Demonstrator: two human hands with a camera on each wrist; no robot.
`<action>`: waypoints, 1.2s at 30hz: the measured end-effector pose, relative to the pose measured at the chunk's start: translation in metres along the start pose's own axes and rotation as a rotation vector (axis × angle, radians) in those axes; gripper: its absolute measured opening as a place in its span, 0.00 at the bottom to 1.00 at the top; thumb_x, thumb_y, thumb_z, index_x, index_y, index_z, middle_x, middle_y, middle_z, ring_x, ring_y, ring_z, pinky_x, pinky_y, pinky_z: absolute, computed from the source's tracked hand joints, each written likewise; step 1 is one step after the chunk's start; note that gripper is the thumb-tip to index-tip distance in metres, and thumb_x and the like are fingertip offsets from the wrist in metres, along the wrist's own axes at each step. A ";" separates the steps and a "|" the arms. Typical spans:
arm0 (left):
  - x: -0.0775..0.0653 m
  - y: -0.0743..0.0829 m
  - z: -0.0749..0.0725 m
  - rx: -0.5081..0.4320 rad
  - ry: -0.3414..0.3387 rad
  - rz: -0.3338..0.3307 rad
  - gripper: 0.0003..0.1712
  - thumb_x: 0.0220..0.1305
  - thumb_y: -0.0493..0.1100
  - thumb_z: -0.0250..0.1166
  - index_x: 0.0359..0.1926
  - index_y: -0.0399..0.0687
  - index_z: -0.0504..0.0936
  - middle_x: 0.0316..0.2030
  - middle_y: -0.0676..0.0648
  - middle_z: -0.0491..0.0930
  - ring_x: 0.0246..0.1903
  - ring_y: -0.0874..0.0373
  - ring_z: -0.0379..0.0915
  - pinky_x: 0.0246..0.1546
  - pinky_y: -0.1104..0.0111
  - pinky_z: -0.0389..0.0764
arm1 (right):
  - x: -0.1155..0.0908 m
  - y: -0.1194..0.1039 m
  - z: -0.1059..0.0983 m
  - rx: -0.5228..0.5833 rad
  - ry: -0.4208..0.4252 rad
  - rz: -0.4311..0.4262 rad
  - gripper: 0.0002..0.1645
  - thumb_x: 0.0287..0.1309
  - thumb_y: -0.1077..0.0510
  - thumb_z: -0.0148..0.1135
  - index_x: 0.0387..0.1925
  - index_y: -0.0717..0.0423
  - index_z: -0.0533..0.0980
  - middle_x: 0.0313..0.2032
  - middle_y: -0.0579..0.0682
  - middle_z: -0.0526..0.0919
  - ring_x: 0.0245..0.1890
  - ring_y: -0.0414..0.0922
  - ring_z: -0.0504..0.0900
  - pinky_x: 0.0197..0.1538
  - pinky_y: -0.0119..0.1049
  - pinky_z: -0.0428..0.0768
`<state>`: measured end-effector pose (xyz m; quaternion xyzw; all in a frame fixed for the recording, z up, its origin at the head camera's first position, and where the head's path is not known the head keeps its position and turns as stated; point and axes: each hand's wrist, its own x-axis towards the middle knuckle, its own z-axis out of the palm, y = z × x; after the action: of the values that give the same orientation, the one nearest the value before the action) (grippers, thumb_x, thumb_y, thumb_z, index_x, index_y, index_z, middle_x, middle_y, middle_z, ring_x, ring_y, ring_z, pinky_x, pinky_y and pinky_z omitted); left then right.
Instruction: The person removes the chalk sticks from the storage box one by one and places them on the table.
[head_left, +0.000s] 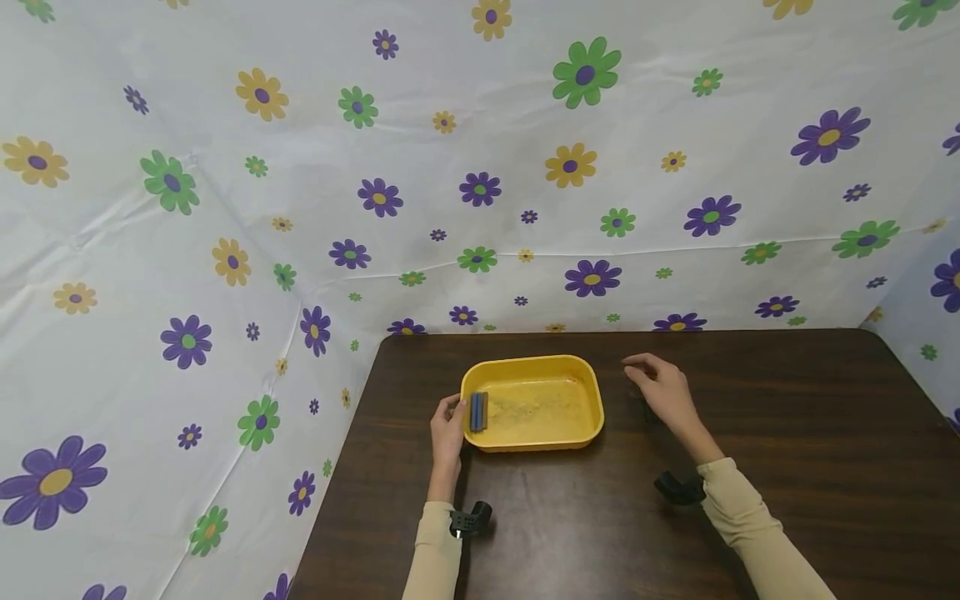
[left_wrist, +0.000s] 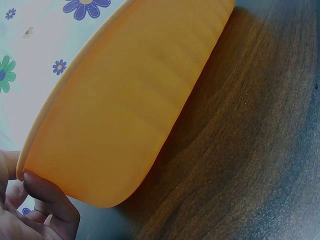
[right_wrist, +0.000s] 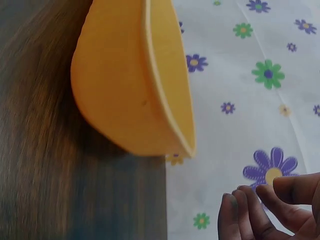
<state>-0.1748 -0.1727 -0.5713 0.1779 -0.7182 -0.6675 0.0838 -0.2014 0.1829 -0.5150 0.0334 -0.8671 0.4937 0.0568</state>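
A yellow plastic tray (head_left: 536,445) sits on the dark wooden table. Side by side at its left end lie a few short blue-grey and brown sticks (head_left: 478,412). My left hand (head_left: 447,433) holds the tray's left end; in the left wrist view its thumb (left_wrist: 52,200) and a finger pinch the rim (left_wrist: 21,170) at a corner. Off the tray's right end, my right hand (head_left: 663,392) hovers above the table with fingers loosely bent and nothing between them. Dark smudges mark its fingertips (right_wrist: 228,202) in the right wrist view.
Behind the table (head_left: 795,417) and along its left side hangs a white cloth (head_left: 420,150) printed with flowers. A black wrist mount (head_left: 471,520) is strapped on the left sleeve, and another black mount (head_left: 678,488) on the right.
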 end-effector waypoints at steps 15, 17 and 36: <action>-0.010 0.023 0.000 -0.001 -0.027 0.006 0.19 0.78 0.37 0.58 0.61 0.26 0.76 0.38 0.25 0.74 0.17 0.61 0.61 0.20 0.70 0.67 | 0.000 -0.022 0.045 0.196 -0.109 0.038 0.16 0.76 0.61 0.57 0.56 0.69 0.79 0.46 0.66 0.85 0.45 0.63 0.85 0.43 0.46 0.87; -0.016 0.033 -0.001 -0.003 -0.033 0.011 0.19 0.78 0.37 0.58 0.61 0.26 0.76 0.38 0.26 0.75 0.18 0.61 0.62 0.20 0.70 0.67 | -0.001 -0.024 0.052 0.239 -0.139 0.048 0.16 0.77 0.62 0.57 0.56 0.70 0.78 0.46 0.67 0.84 0.47 0.64 0.84 0.44 0.46 0.87; -0.017 0.035 -0.002 -0.020 -0.032 0.009 0.18 0.77 0.36 0.58 0.60 0.26 0.77 0.36 0.29 0.75 0.18 0.60 0.61 0.20 0.70 0.66 | 0.000 -0.042 0.114 0.308 -0.220 0.085 0.13 0.74 0.64 0.57 0.53 0.69 0.80 0.45 0.69 0.84 0.45 0.65 0.84 0.45 0.54 0.85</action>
<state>-0.1632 -0.1669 -0.5347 0.1632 -0.7135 -0.6771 0.0768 -0.2036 0.0630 -0.5371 0.0591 -0.7828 0.6160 -0.0651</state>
